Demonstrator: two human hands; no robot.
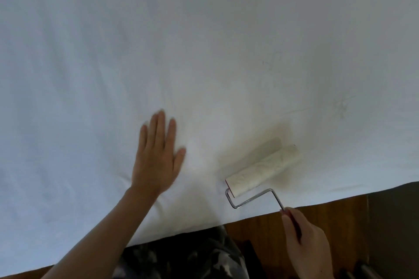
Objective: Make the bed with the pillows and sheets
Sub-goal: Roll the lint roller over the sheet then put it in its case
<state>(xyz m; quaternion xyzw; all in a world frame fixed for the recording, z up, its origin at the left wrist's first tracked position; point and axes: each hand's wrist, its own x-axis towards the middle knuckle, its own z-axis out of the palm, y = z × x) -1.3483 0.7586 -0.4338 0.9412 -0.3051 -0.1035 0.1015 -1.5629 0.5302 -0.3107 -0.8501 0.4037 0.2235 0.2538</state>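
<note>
Left hand (157, 156) flat, fingers straight, pressing the smooth white bedsheet (204, 52); right hand (305, 242) at five o'clock grips the white wire-handled lint roller (263, 169), seemingly touching fabric — a hard stroke could drag wrinkles in

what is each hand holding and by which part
The right hand grips the lint roller by its handle. The left hand holds nothing, lying flat on the sheet.
</note>
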